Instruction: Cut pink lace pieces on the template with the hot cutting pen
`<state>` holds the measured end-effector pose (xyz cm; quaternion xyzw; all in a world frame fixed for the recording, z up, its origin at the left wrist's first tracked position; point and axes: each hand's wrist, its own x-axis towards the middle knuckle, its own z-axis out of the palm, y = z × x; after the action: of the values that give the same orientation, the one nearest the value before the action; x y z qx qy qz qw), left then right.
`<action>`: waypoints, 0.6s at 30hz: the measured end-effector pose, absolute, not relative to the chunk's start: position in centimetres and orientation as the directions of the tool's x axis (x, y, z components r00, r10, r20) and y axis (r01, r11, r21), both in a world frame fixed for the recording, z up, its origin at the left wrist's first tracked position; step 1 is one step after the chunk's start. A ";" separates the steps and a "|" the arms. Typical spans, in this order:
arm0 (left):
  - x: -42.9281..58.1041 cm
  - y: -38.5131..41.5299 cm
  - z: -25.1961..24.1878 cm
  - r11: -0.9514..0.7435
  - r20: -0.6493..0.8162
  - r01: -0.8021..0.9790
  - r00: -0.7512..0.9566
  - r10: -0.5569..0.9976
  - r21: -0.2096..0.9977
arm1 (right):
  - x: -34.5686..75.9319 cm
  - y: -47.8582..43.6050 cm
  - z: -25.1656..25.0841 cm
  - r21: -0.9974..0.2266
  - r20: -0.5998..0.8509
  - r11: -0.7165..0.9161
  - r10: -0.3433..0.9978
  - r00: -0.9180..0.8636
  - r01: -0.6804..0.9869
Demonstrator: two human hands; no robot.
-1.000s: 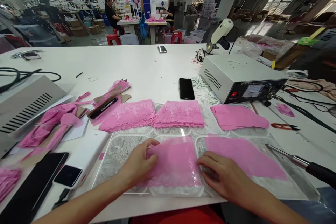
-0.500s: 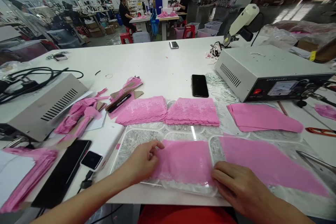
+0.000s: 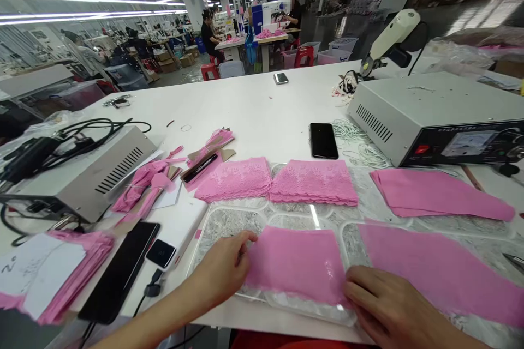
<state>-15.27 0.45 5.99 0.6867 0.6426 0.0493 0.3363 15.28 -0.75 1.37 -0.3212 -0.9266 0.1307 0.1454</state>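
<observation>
A flat, sheer pink fabric piece (image 3: 297, 262) lies on a clear sheet over a marble-patterned mat (image 3: 229, 223) in front of me. At its left edge my left hand (image 3: 229, 262) is closed, with curled fingers pinching the upper left side. My right hand (image 3: 380, 297) has its fingers pressed together on the lower right corner, the fingertips partly hidden. Just beyond lie two stacks of pink lace pieces, a left lace stack (image 3: 235, 179) and a right lace stack (image 3: 314, 181). To the right is a larger sheer pink piece (image 3: 438, 264).
Folded pink fabric (image 3: 438, 191) lies at right, before a grey machine box (image 3: 434, 103). A black phone (image 3: 323, 140) is beyond the lace. On the left are another grey box (image 3: 94, 169), a long black device (image 3: 118, 272) and pink bundles (image 3: 141, 185). People sit at sewing machines far behind.
The view has shifted a little, so everything sits further right and lower. Both hands stay at the same edges of the pink piece, and the left fingers look slightly more curled.
</observation>
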 end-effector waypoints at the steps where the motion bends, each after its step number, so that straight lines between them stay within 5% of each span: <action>1: -15.4 0.3 5.9 0.013 -0.350 0.880 0.176 0.920 0.475 | 15.2 -0.8 1.7 -0.345 0.171 0.749 0.643 -0.747 0.566; 6: -16.4 -0.1 4.8 -0.315 -0.038 0.919 0.333 0.942 0.235 | 14.7 -0.5 2.6 -0.367 0.294 0.723 0.687 -0.665 0.585; 10: -16.0 0.9 3.5 -0.699 0.273 0.713 0.662 0.698 0.056 | 14.0 0.4 2.1 -0.305 0.461 0.738 0.668 -0.584 0.602; 18: -16.3 2.5 1.4 -0.783 0.320 0.562 0.818 0.477 -0.268 | 14.3 0.9 1.8 -0.317 0.546 0.685 0.697 -0.464 0.656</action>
<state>-16.27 2.47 1.41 0.9367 0.2773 0.1183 -0.1783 14.32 0.92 1.84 -0.3954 -0.8551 0.0310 0.3338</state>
